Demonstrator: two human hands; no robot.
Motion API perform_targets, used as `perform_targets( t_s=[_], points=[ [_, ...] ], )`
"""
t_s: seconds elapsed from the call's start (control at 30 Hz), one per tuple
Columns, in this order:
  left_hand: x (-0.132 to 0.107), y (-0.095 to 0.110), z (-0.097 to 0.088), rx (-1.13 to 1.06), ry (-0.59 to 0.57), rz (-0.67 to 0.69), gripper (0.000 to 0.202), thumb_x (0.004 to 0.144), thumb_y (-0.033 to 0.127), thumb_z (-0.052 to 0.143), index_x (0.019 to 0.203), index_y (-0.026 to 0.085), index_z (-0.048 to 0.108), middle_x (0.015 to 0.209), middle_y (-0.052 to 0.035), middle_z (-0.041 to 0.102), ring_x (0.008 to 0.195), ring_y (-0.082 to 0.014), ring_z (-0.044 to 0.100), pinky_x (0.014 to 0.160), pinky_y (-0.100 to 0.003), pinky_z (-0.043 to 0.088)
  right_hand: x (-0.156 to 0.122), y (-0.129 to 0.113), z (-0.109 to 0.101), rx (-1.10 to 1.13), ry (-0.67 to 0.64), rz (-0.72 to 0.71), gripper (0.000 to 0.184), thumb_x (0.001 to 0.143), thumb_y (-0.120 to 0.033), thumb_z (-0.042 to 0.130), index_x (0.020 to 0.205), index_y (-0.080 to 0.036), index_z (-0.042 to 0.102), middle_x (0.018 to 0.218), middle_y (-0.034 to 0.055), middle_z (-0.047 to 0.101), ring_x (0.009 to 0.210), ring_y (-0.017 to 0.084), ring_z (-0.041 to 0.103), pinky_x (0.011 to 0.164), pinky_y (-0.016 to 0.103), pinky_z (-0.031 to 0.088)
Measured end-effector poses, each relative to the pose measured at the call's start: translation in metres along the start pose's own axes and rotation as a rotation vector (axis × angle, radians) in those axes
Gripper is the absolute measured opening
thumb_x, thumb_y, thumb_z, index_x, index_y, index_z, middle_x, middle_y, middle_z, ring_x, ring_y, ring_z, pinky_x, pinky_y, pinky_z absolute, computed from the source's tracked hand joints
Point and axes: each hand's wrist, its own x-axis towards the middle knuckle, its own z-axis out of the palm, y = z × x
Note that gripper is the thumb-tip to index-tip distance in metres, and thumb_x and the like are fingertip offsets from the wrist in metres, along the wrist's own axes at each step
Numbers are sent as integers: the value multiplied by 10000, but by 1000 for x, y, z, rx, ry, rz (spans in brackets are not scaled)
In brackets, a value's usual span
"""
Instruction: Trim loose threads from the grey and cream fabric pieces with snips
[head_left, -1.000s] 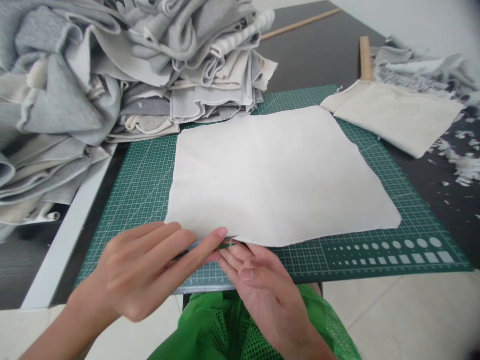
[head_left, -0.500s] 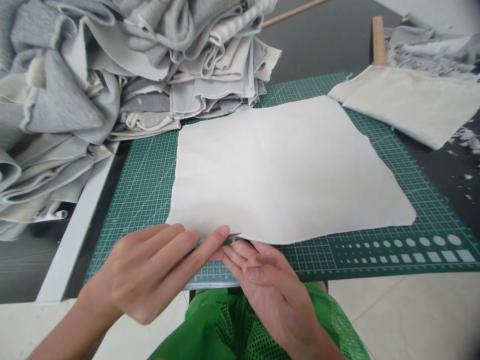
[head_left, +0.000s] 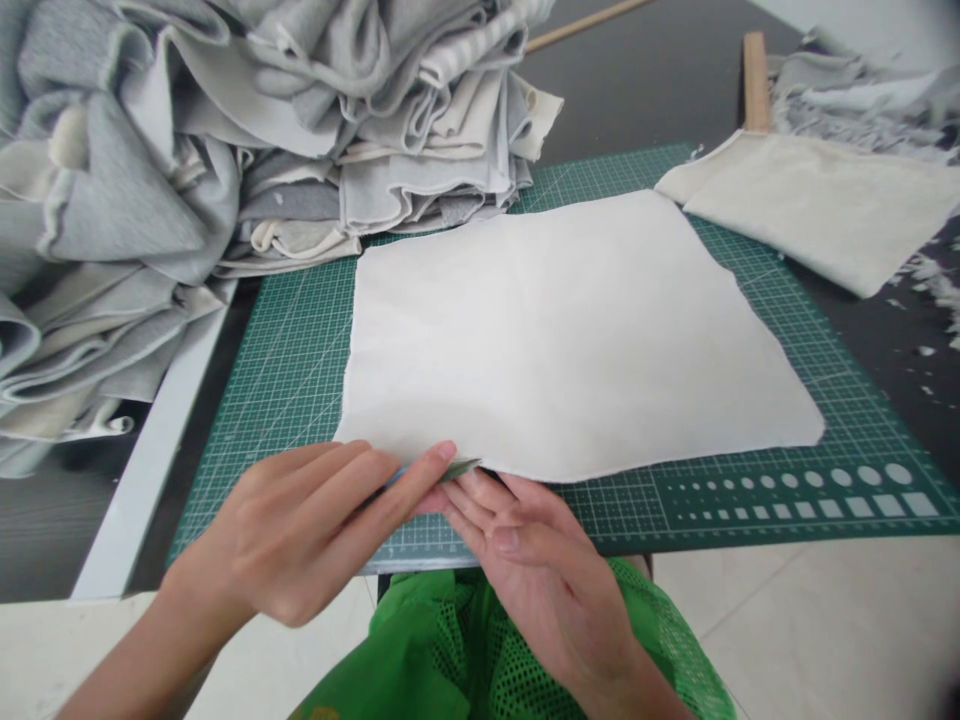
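A cream fabric sheet (head_left: 570,340) lies flat on the green cutting mat (head_left: 285,370). Both hands meet at the sheet's near edge. My left hand (head_left: 300,530) has its fingers pressed together around a thin blue-green object (head_left: 450,470), of which only a sliver shows at the fabric's edge. My right hand (head_left: 532,570) lies with fingers stretched out, its fingertips touching that edge and partly slipped under it. It holds nothing that I can see.
A tall heap of grey and cream fabric pieces (head_left: 225,150) crowds the left and back. Another cream piece (head_left: 817,210) lies at the right over the mat's corner, beside a wooden strip (head_left: 755,80) and fabric scraps (head_left: 937,290). Green mesh cloth (head_left: 450,660) is at my lap.
The view tipped slightly downward between the first two frames. Both hands stay at the near edge, nudged a little towards the fabric.
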Motion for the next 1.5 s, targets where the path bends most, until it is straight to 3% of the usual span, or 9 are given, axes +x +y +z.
perform_targets(
  t_s=[0.33,0.67,1.13,1.3,1.5],
  points=[
    [-7,-8,9,-33,95,-66,412,884,168,709,1288,140,632,792,-8,655,627,-100,583,536,-249,464,1,-2,1,-44,6,34,403,772,-72,571,1049,-292,763,1284,6,701,1332,242,548,1230,513,193],
    [-2,-10,8,-184,136,-181,260,964,246,608,1215,223,669,804,-2,669,604,-87,610,519,-236,443,0,0,1,-25,-27,15,410,782,-46,552,1040,-284,765,1298,4,693,1325,213,554,1225,475,221],
    [10,-7,-8,-177,204,-247,336,926,222,662,1250,313,663,811,16,676,588,-76,581,516,-208,455,0,-3,0,-10,-22,31,264,745,-81,584,850,-234,771,1249,39,721,1284,248,592,1198,497,263],
    [38,-10,-16,-183,225,-226,274,921,225,667,1188,278,696,771,18,658,545,-59,515,489,-192,399,-1,-2,-1,31,-14,24,301,748,-75,582,906,-245,773,1191,42,750,1255,246,617,1199,504,249],
    [119,-14,-26,-184,212,-54,192,906,264,684,1074,197,749,650,11,641,495,-69,472,478,-215,348,-2,-2,-4,76,-37,22,276,742,-81,596,882,-245,768,1150,49,767,1241,236,628,1196,489,256]
  ],
)
